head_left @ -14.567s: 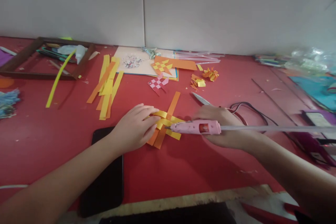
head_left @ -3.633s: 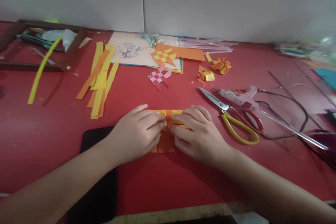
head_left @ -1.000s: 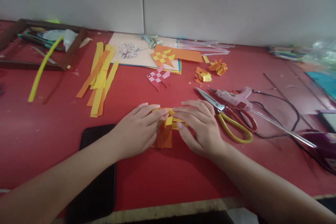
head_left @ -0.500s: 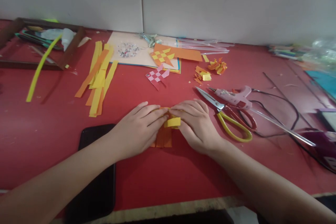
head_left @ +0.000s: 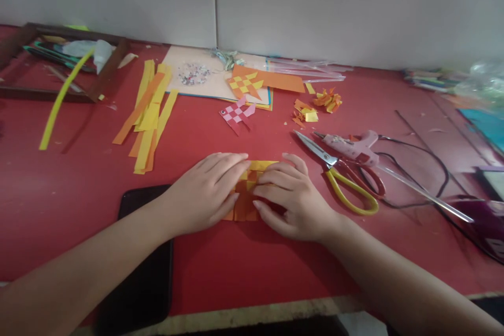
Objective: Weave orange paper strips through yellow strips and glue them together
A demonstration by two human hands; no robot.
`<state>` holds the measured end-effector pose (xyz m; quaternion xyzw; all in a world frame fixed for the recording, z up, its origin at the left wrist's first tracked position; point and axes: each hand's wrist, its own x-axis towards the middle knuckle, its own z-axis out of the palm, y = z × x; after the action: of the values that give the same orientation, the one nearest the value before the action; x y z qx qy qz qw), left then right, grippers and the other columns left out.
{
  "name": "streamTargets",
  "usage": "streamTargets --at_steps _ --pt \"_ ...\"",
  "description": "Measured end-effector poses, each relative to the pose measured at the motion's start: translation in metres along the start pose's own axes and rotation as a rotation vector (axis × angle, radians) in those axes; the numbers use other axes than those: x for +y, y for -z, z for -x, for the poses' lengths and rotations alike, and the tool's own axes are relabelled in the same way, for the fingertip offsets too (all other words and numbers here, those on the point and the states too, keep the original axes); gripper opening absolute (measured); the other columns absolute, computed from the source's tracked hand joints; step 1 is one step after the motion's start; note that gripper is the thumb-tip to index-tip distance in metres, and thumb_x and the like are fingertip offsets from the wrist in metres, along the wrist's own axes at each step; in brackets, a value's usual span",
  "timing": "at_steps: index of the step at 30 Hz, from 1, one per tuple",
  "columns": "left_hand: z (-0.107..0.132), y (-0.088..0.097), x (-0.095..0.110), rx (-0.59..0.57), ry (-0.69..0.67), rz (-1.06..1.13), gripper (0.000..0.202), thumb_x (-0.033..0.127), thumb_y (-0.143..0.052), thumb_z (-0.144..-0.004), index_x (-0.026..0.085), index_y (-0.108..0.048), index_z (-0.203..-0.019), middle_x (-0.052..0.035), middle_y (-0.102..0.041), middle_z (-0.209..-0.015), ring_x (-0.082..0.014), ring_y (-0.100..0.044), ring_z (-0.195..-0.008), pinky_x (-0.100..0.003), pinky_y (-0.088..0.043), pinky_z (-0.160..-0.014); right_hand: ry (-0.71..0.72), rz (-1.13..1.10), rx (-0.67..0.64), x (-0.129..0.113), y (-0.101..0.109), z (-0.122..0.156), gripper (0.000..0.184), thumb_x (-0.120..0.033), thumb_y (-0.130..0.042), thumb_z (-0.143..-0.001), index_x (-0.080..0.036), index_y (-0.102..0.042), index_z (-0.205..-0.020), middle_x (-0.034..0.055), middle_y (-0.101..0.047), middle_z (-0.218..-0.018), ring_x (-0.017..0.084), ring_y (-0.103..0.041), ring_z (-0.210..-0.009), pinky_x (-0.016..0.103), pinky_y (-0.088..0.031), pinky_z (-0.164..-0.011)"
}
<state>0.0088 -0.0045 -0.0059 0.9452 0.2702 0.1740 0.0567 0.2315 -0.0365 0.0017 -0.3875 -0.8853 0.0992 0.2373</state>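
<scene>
On the red table in front of me lies a small woven piece of orange and yellow paper strips [head_left: 247,205], partly hidden by my hands. My left hand [head_left: 207,191] rests over its left side, fingers stretched out and pressing on it. On its right side, the fingertips of my right hand [head_left: 299,197] touch the weave, the fingers slightly bent and apart. Between the hands a checkered patch shows, with a yellow strip [head_left: 263,164] along the far edge. Loose orange strips fan out at the near edge.
Scissors [head_left: 334,173] and a pink glue gun [head_left: 354,147] with a cable lie right. A black phone [head_left: 145,273] sits under my left forearm. Loose paper strips [head_left: 147,121], woven paper fish [head_left: 237,114], scraps [head_left: 305,111] and a wooden tray [head_left: 92,92] are farther back.
The yellow strip that stood up between my hands now lies flat in the weave. My right hand's fingers have spread and moved down slightly; the left hand shifted a little.
</scene>
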Motion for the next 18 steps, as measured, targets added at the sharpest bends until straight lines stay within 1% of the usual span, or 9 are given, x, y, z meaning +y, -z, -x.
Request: streamTargets --at_steps 1,3,6,8,10,12,14,16,18 --pt "0.0 0.0 0.0 0.028 0.025 0.007 0.044 0.022 -0.042 -0.094 0.003 -0.044 -0.133 -0.0209 -0.051 -0.136 -0.031 -0.047 -0.126 -0.049 -0.042 -0.105 -0.002 -0.018 -0.013 0.001 0.0 0.0 0.012 -0.025 -0.054 -0.086 -0.02 -0.065 -0.085 0.0023 -0.069 -0.087 0.019 -0.061 -0.088 0.047 -0.029 -0.101" --pt "0.0 0.001 -0.001 0.069 0.093 0.025 0.04 0.023 -0.043 -0.094 0.004 -0.047 -0.129 -0.0211 -0.052 -0.134 -0.0307 -0.049 -0.124 -0.048 -0.044 -0.103 0.009 -0.035 0.002 0.002 0.001 0.0 0.011 -0.024 -0.055 -0.085 -0.02 -0.065 -0.085 0.0024 -0.068 -0.085 0.02 -0.06 -0.09 0.048 -0.028 -0.101" --pt "0.001 0.0 -0.003 0.081 0.153 0.039 0.037 0.023 -0.045 -0.093 0.005 -0.049 -0.125 -0.0202 -0.056 -0.129 -0.0304 -0.051 -0.123 -0.049 -0.044 -0.104 0.008 -0.026 0.096 0.002 0.001 -0.001 0.009 -0.022 -0.057 -0.084 -0.021 -0.066 -0.085 0.0028 -0.067 -0.084 0.02 -0.058 -0.088 0.044 -0.036 -0.093" --pt "0.002 -0.001 -0.004 0.048 0.156 0.062 0.038 0.026 -0.048 -0.092 0.007 -0.048 -0.125 -0.0197 -0.056 -0.13 -0.0307 -0.05 -0.125 -0.05 -0.043 -0.106 -0.063 0.035 0.214 0.004 -0.001 -0.002 0.009 -0.021 -0.058 -0.083 -0.021 -0.064 -0.09 0.0048 -0.065 -0.089 0.021 -0.058 -0.087 0.042 -0.041 -0.087" --pt "0.003 -0.002 -0.005 0.02 0.149 0.088 0.039 0.031 -0.051 -0.091 0.009 -0.049 -0.123 -0.0194 -0.055 -0.132 -0.031 -0.048 -0.127 -0.05 -0.041 -0.107 -0.191 0.12 0.294 0.006 -0.004 -0.002 0.021 -0.026 -0.061 -0.083 -0.021 -0.06 -0.103 0.0086 -0.063 -0.1 0.025 -0.057 -0.095 0.044 -0.042 -0.088" --pt "0.004 -0.002 -0.005 0.009 0.131 0.098 0.04 0.035 -0.053 -0.091 0.009 -0.05 -0.121 -0.0194 -0.054 -0.132 -0.0314 -0.048 -0.128 -0.05 -0.041 -0.107 -0.314 0.151 0.278 0.009 -0.007 -0.002 0.038 -0.034 -0.064 -0.082 -0.021 -0.053 -0.116 0.011 -0.062 -0.108 0.029 -0.054 -0.104 0.05 -0.041 -0.091" --pt "0.003 -0.002 -0.005 0.015 0.105 0.087 0.037 0.035 -0.054 -0.091 0.009 -0.052 -0.117 -0.0194 -0.056 -0.129 -0.0317 -0.049 -0.126 -0.05 -0.042 -0.106 -0.374 0.115 0.238 0.01 -0.009 -0.002 0.045 -0.036 -0.064 -0.082 -0.021 -0.049 -0.121 0.0105 -0.062 -0.106 0.03 -0.053 -0.103 0.051 -0.043 -0.091" --pt "0.002 -0.001 -0.005 0.017 0.077 0.067 0.033 0.032 -0.055 -0.09 0.008 -0.054 -0.114 -0.0191 -0.058 -0.125 -0.0318 -0.051 -0.122 -0.05 -0.043 -0.104 -0.351 0.027 0.249 0.009 -0.009 -0.001 0.043 -0.03 -0.062 -0.083 -0.021 -0.048 -0.122 0.0087 -0.063 -0.1 0.027 -0.055 -0.098 0.048 -0.047 -0.088" --pt "0.001 0.0 -0.004 0.012 0.052 0.046 0.032 0.028 -0.057 -0.087 0.008 -0.056 -0.113 -0.0186 -0.058 -0.123 -0.0321 -0.051 -0.12 -0.05 -0.044 -0.103 -0.298 -0.105 0.268 0.005 -0.009 -0.001 0.045 -0.025 -0.06 -0.083 -0.021 -0.044 -0.126 0.008 -0.062 -0.1 0.024 -0.058 -0.096 0.044 -0.049 -0.086"
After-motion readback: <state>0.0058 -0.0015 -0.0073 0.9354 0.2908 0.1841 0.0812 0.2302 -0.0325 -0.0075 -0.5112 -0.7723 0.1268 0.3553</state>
